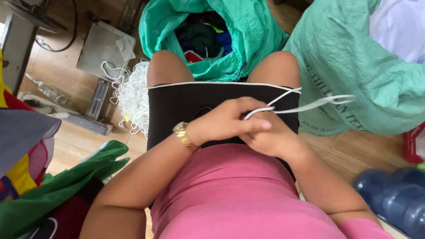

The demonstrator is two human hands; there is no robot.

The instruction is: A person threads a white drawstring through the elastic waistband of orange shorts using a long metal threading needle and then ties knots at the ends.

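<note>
I sit with a black garment with white piping (195, 99) spread over my lap. My left hand (228, 120), with a gold watch at the wrist, lies over my right hand (270, 139) above the garment. Together they pinch a white cord (305, 106) that loops out to the right, past my right knee. Which fingers hold the cord is partly hidden by the overlap of the hands.
A green sack (230, 40) of mixed clothes stands open between my knees. A second green woven sack (354, 75) sits at right. A heap of white cord (133, 95) lies on the wooden floor at left, near green fabric (66, 186). Blue water bottles (394, 197) rest at lower right.
</note>
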